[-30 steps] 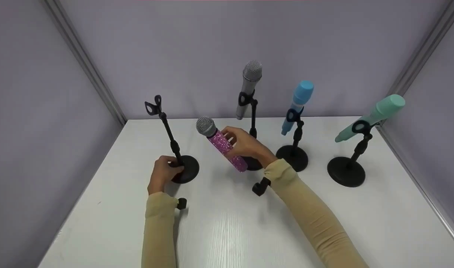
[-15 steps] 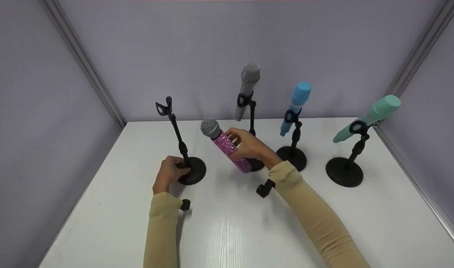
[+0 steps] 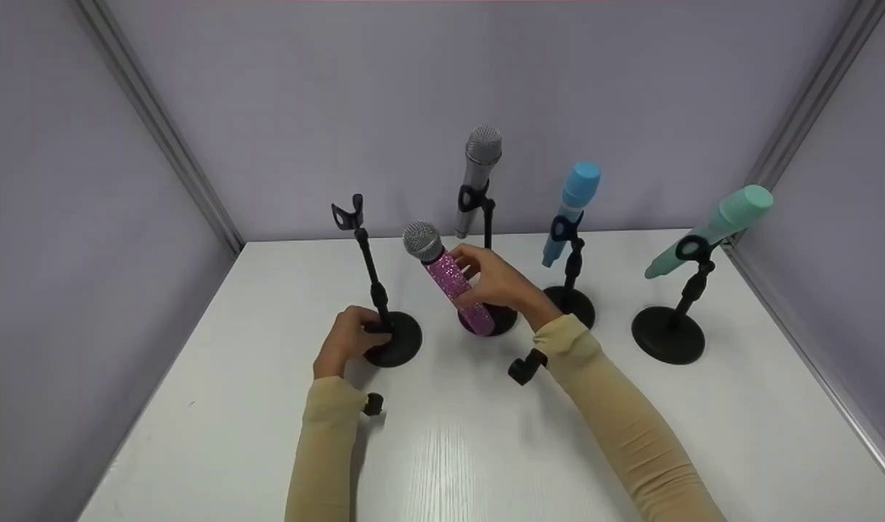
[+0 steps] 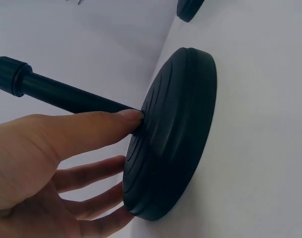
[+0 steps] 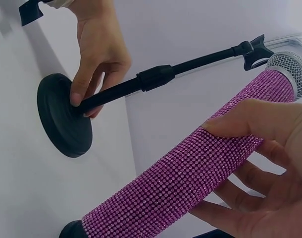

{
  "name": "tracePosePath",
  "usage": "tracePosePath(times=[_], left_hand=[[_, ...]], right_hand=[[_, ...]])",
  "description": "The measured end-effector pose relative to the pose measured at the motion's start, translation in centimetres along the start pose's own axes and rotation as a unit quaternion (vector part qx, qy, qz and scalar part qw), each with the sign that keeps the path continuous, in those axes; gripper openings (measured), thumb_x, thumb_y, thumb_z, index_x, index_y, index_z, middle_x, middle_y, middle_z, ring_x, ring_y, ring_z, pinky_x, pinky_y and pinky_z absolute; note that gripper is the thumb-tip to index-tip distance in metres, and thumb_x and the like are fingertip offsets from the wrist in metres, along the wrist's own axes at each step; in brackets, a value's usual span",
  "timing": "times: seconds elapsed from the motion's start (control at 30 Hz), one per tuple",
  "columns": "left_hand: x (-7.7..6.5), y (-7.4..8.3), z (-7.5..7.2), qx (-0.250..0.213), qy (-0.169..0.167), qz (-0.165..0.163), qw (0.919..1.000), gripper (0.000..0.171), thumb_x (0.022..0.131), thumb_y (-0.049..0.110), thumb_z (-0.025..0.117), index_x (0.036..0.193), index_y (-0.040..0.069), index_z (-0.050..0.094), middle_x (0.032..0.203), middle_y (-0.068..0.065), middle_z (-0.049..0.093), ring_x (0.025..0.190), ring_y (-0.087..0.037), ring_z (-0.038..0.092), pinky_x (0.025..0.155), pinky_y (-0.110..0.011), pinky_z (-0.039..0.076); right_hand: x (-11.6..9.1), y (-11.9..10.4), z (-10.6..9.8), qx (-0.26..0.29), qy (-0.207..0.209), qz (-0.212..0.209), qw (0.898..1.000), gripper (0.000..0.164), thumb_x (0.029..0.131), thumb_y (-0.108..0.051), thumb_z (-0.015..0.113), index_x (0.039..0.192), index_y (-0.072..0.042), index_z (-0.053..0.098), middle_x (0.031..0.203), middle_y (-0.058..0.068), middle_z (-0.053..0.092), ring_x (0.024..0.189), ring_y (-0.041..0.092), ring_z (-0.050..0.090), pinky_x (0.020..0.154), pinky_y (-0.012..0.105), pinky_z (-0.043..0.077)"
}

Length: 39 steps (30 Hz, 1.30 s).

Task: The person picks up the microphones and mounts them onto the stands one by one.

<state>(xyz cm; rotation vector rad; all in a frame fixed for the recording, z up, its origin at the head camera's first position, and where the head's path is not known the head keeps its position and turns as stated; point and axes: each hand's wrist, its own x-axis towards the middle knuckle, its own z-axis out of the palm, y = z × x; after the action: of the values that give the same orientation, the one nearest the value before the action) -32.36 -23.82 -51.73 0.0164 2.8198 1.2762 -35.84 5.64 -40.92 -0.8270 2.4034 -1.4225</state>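
My right hand (image 3: 494, 281) holds a pink glittery microphone (image 5: 190, 163) by its handle, tilted, with the silver mesh head (image 3: 422, 241) up and to the left. Thumb and fingers lie on opposite sides of the handle. At its left stands a black microphone stand (image 3: 375, 279) whose clip (image 3: 348, 216) at the top is bare. My left hand (image 3: 348, 337) grips this stand low down; in the left wrist view the thumb (image 4: 106, 130) presses where the pole meets the round base (image 4: 171, 134), and the other fingers reach round behind.
Behind and right of my right hand, three more stands hold a silver microphone (image 3: 478, 174), a blue microphone (image 3: 576, 199) and a mint green microphone (image 3: 725, 221). All stand on a white table (image 3: 442, 435) with grey walls (image 3: 304, 109) around it.
My left hand and the bare stand have shifted to the right. My right hand with the pink microphone has drifted slightly right. The other stands shift slightly left in view.
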Motion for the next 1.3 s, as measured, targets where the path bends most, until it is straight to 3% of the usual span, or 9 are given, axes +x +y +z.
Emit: tracePosePath(times=[0.17, 0.87, 1.1, 1.3], left_hand=[[-0.1, 0.8, 0.6, 0.011, -0.014, -0.002, 0.9998, 0.017, 0.083, 0.005, 0.084, 0.1, 0.008, 0.081, 0.1, -0.009, 0.077, 0.098, -0.025, 0.068, 0.092, -0.044, 0.055], [0.1, 3.5, 3.5, 0.025, -0.048, 0.048, 0.9974, 0.016, 0.082, 0.007, 0.085, 0.096, 0.007, 0.08, 0.1, -0.009, 0.076, 0.096, -0.022, 0.069, 0.09, -0.042, 0.058], [0.0, 4.2, 4.1, 0.019, -0.06, 0.059, 0.9963, 0.018, 0.082, 0.007, 0.085, 0.098, 0.004, 0.079, 0.104, -0.01, 0.074, 0.099, -0.024, 0.068, 0.091, -0.042, 0.058], [-0.1, 4.7, 4.4, 0.021, -0.066, 0.058, 0.9959, 0.02, 0.082, 0.007, 0.086, 0.1, 0.004, 0.078, 0.106, -0.01, 0.073, 0.101, -0.024, 0.067, 0.094, -0.043, 0.057]], right_hand=[[0.1, 0.0, -0.4, 0.007, 0.0, -0.007, 1.0, 0.065, 0.075, -0.001, 0.083, 0.135, -0.008, 0.058, 0.128, 0.016, 0.065, 0.116, 0.032, 0.063, 0.095, 0.048, 0.056], [-1.0, 0.0, -2.5, 0.03, 0.038, -0.014, 0.999, 0.075, 0.074, -0.006, 0.086, 0.141, -0.009, 0.053, 0.124, 0.014, 0.065, 0.11, 0.028, 0.061, 0.085, 0.036, 0.055], [-1.2, -0.1, -3.0, 0.037, 0.052, 0.007, 0.998, 0.084, 0.074, -0.006, 0.087, 0.148, -0.007, 0.047, 0.13, 0.016, 0.062, 0.117, 0.029, 0.059, 0.093, 0.038, 0.053], [-1.2, -0.3, -3.3, 0.051, 0.055, -0.003, 0.997, 0.077, 0.073, -0.001, 0.086, 0.142, -0.009, 0.052, 0.125, 0.014, 0.065, 0.117, 0.029, 0.061, 0.092, 0.037, 0.054]])
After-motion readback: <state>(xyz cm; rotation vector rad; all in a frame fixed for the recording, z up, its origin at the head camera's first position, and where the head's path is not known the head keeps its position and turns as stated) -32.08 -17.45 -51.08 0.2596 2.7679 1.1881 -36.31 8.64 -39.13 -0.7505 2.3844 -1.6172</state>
